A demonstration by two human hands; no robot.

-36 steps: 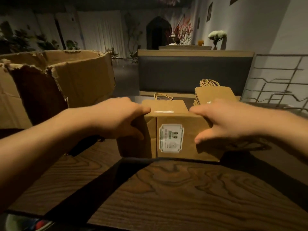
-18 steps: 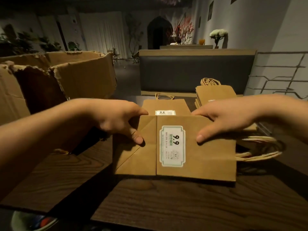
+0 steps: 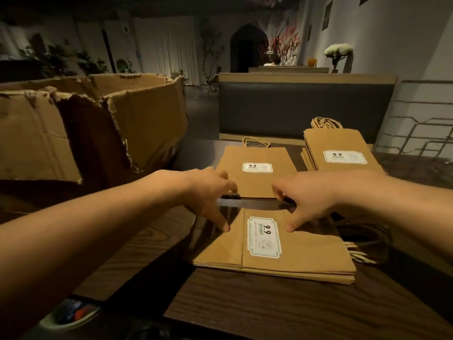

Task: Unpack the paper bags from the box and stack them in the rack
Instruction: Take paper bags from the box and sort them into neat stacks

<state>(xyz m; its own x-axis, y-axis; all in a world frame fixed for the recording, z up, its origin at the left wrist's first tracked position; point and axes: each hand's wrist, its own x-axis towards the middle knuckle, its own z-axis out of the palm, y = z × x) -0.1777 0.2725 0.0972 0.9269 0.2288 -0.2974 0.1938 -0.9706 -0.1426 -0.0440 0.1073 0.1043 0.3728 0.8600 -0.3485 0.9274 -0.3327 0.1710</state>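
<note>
Near stack of folded paper bags [image 3: 294, 251] flat on dark wooden table [image 3: 245, 310], label up, handles trailing off to the right; gripped at far edge by left hand [image 3: 208, 192] and right hand [image 3: 311, 200], thumbs pressed on top face, fingers curled over the far edge, fingertips hidden. Beyond it, single flat bag [image 3: 255, 177] just apart from near stack; second stack [image 3: 343, 153] further right, handles pointing away. Torn open cardboard box [image 3: 93, 128] at left on table; wire rack [image 3: 421, 133] at far right, against wall.
</note>
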